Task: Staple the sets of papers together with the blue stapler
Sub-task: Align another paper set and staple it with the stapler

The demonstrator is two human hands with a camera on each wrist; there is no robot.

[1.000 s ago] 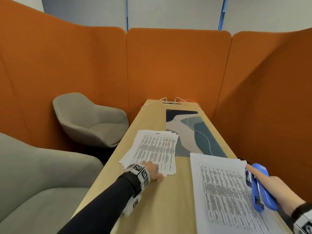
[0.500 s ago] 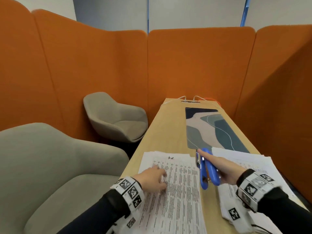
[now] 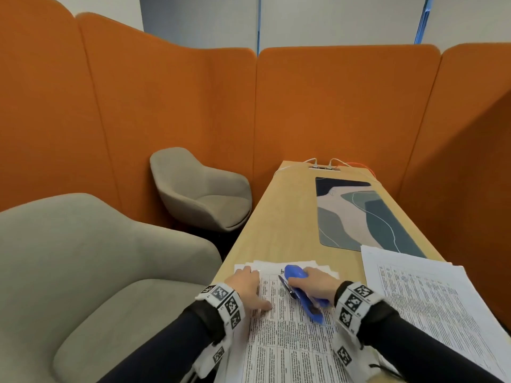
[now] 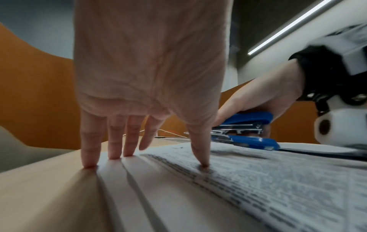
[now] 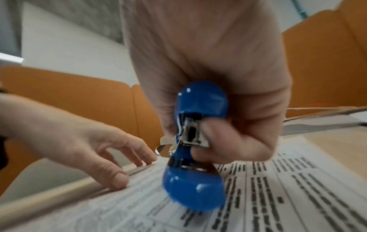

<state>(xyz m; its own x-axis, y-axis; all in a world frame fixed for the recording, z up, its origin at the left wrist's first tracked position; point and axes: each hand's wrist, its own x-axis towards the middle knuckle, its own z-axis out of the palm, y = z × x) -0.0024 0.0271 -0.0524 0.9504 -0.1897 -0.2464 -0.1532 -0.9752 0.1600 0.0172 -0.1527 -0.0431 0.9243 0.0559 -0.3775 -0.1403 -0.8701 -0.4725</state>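
Observation:
A set of printed papers [image 3: 290, 344] lies on the wooden table [image 3: 287, 217] right in front of me. My left hand [image 3: 249, 287] presses on its left edge with straight, spread fingers [image 4: 89, 150], thumb on the print. My right hand [image 3: 318, 283] grips the blue stapler [image 3: 302, 291], fingers curled round its body. The stapler [image 4: 246, 135] sits low over the top part of this set, just right of my left hand, its rear end [image 5: 194, 191] touching the sheet. Its nose is hidden behind my left thumb in the left wrist view. A second paper stack [image 3: 431, 297] lies to the right.
A patterned desk mat [image 3: 356, 214] lies farther along the table, with a socket strip and cables [image 3: 325, 167] at the far end. Two grey armchairs [image 3: 204, 194] stand left of the table. Orange padded screens [image 3: 345, 106] close in the booth.
My right hand carried the stapler left from the right-hand stack onto the left set. That set now lies closer to me under my left hand. My view turned left and down.

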